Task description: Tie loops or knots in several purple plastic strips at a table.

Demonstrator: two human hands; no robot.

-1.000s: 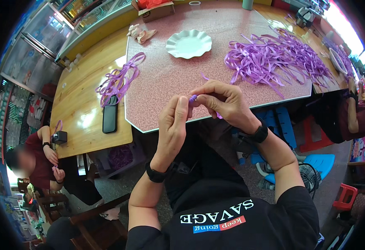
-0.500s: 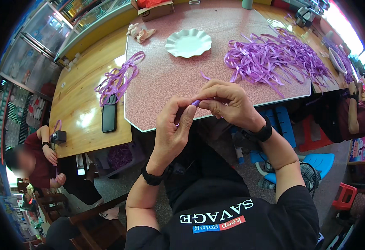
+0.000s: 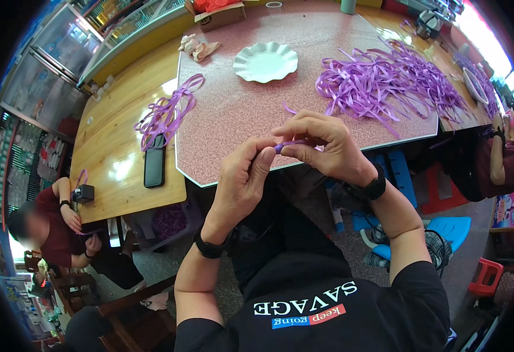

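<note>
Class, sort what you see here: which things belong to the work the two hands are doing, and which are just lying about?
Belongs to the work:
- left hand and right hand, pinching a purple ribbon piece
- big pile of purple ribbons
- smaller ribbon bundle

Lying about:
- white scalloped plate
- black phone
- cardboard box

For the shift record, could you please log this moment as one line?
left hand: pinching purple ribbon piece | right hand: pinching same piece | ribbon pile, white plate, black phone on table
</note>
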